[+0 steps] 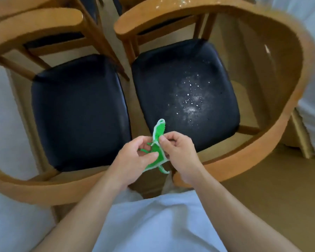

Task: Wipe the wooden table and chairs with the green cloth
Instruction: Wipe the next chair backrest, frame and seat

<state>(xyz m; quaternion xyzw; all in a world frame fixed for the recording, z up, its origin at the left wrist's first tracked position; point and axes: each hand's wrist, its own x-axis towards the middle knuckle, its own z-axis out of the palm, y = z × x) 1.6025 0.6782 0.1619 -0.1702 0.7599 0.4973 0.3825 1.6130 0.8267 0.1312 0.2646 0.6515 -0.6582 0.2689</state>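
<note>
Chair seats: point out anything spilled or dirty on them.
The right chair's seat carries a patch of white specks and a dusty smear near its middle. The left chair's seat looks clean. Both hands hold the green cloth above them.

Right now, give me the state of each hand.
Left hand: pinching the green cloth.
Right hand: pinching the same cloth, above the chairs.

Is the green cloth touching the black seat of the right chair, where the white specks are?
Cannot tell. In the head view both hands pinch the green cloth up in front of the seat; its tip overlaps the seat edge, but a single top view shows no gap or contact.
</note>
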